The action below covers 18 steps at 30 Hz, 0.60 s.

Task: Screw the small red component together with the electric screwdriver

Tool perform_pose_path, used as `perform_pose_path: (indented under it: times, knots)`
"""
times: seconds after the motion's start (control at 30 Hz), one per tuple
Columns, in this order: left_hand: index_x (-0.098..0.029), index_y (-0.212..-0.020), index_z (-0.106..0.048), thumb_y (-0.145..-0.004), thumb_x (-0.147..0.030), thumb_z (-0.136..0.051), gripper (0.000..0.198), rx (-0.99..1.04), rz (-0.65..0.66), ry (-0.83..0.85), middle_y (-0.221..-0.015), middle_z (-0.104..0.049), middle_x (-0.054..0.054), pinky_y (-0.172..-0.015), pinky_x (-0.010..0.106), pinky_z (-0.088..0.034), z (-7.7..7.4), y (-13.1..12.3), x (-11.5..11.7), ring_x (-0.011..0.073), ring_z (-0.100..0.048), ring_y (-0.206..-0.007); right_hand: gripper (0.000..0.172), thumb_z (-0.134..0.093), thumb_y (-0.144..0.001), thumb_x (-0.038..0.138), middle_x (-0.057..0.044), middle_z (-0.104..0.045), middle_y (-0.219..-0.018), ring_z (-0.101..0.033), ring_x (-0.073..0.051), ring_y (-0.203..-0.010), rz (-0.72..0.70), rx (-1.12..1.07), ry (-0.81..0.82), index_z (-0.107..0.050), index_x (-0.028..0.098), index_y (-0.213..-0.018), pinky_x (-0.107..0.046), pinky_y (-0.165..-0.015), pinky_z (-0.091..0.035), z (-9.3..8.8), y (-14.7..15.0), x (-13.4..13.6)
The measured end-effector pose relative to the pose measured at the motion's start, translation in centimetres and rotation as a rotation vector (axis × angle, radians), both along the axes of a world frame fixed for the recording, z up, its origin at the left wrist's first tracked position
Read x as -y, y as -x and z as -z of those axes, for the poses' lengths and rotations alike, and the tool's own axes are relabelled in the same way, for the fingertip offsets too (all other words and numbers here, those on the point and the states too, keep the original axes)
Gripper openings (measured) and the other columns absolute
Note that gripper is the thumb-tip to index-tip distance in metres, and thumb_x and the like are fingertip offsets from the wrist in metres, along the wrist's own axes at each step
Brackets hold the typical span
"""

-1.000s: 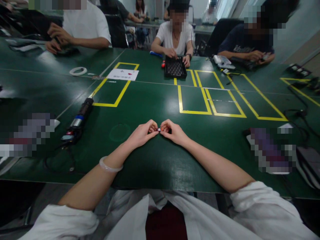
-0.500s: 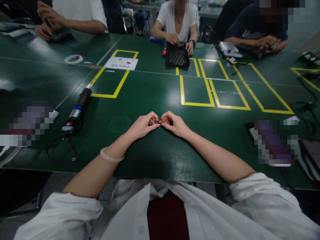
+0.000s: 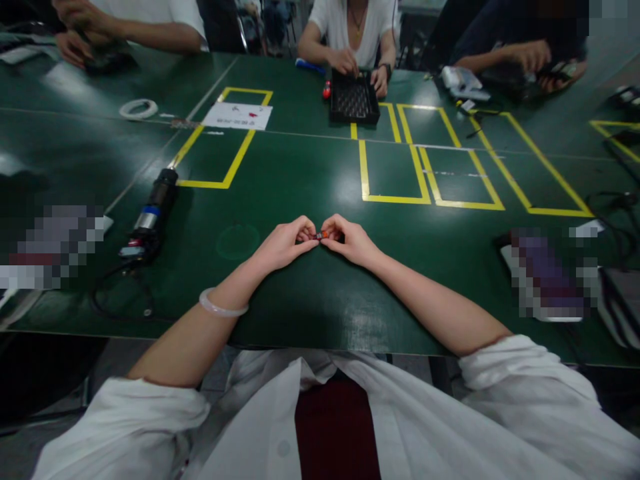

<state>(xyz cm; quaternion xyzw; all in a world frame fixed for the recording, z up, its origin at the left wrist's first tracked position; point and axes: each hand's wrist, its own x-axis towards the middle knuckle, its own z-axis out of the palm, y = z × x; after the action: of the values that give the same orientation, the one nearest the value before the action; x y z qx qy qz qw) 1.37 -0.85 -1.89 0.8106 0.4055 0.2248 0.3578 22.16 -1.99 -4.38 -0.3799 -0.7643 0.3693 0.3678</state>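
My left hand (image 3: 290, 243) and my right hand (image 3: 350, 240) meet fingertip to fingertip just above the green table (image 3: 320, 300). Pinched between them is a small red-orange and dark part (image 3: 321, 235); its kind is too small to make out. Each hand grips one end of it with thumb and fingers, and the fingers cover most of it. A pale bangle (image 3: 223, 311) circles my left wrist.
To the left lies a black cylindrical electric screwdriver (image 3: 153, 213) with a cable. Yellow tape rectangles (image 3: 395, 199) mark the table. Farther off are a printed sheet (image 3: 239, 116), a tape roll (image 3: 138, 109) and a black tray (image 3: 355, 110) under a co-worker's hands. Phone-like devices flank me.
The view has tilted slightly, so the table sits a little higher in it. My hands keep their pinch on the small part. The co-worker at the far right has moved a hand.
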Motion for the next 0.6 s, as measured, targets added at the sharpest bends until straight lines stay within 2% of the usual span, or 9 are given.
perform_pose_path:
  times: [0.27,0.6]
  knots:
    - [-0.018,-0.098,-0.057,-0.084,-0.038,-0.06,0.024,0.006,0.003,0.001,-0.088,-0.065,0.002,-0.077,0.028,-0.05,0.37,0.14,-0.19,0.0147,-0.063,-0.081,0.015,-0.059,-0.084,0.024,0.0,-0.062,-0.084,-0.056,-0.012,-0.069,-0.006,-0.007,-0.001,-0.052,0.019,-0.096,-0.026,-0.066,-0.045,0.07,-0.08,-0.04]
    - [-0.018,-0.097,-0.057,-0.084,-0.039,-0.059,0.025,-0.001,0.006,0.01,-0.089,-0.065,0.003,-0.078,0.029,-0.05,0.12,0.17,-0.16,0.015,-0.063,-0.081,0.014,-0.059,-0.084,0.025,0.0,-0.062,-0.084,-0.056,-0.012,-0.07,0.001,0.012,0.01,-0.052,0.02,-0.095,-0.026,-0.068,-0.046,-0.18,-0.05,0.07]
